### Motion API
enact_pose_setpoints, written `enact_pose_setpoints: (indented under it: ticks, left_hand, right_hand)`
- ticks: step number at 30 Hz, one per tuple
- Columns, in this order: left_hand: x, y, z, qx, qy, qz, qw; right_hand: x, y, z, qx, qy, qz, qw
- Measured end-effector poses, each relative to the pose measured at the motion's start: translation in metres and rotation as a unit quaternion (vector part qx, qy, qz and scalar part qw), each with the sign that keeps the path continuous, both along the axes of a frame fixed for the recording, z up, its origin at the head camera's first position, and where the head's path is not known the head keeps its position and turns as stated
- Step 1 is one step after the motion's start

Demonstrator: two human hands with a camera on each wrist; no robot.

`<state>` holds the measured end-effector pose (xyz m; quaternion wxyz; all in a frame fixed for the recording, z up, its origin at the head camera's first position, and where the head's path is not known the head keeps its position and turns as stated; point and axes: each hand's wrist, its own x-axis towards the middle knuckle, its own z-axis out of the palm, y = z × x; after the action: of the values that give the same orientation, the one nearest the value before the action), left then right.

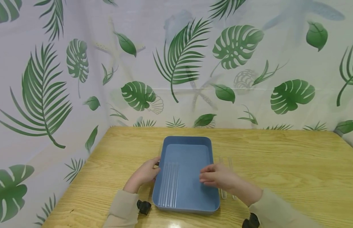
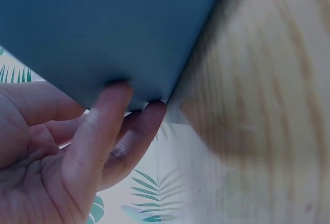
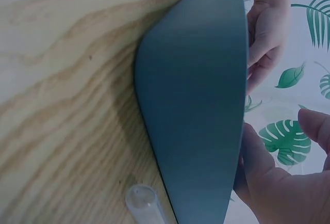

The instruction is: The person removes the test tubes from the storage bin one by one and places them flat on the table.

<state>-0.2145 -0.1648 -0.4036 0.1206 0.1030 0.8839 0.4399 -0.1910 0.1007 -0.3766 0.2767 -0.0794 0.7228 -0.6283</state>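
Observation:
A blue rectangular tray (image 1: 193, 158) lies on the wooden table. Several clear glass tubes (image 1: 169, 186) lie side by side in its left front part. My left hand (image 1: 145, 172) is at the tray's left side; in the left wrist view its fingertips (image 2: 116, 92) touch the outer wall. Over the right part of the tray hovers my right hand (image 1: 219, 175), fingers loosely bent, with nothing visible between them. Two more clear tubes (image 1: 223, 193) lie on the table just right of the tray, partly hidden under my right hand and wrist.
The wooden table (image 1: 293, 164) runs out to both sides of the tray. A leaf-patterned cloth (image 1: 176, 63) hangs behind it and along the left. Dark wrist devices (image 1: 144, 207) sit by both sleeves.

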Motion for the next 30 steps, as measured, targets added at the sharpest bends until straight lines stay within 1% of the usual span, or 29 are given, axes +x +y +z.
enact_pose_setpoints:
  ticks: [9,18,23,30]
  left_hand:
    - [-0.001,0.0,0.0,0.003,0.001,-0.001,1.0]
    - [-0.002,-0.001,-0.001,0.002,0.005,-0.005,1.0]
    - [-0.002,-0.001,-0.001,0.006,0.004,-0.004,1.0]
    - [-0.002,-0.001,-0.001,0.011,0.006,-0.002,0.9999]
  right_hand:
    - [0.002,-0.01,-0.003,0.015,-0.007,-0.014,0.9998]
    - [0.003,-0.018,-0.008,0.019,-0.005,-0.011,0.9998]
    - [0.002,-0.021,-0.01,0.02,-0.016,-0.01,0.9996]
    - [0.0,-0.024,-0.01,0.027,-0.027,-0.019,0.9991]
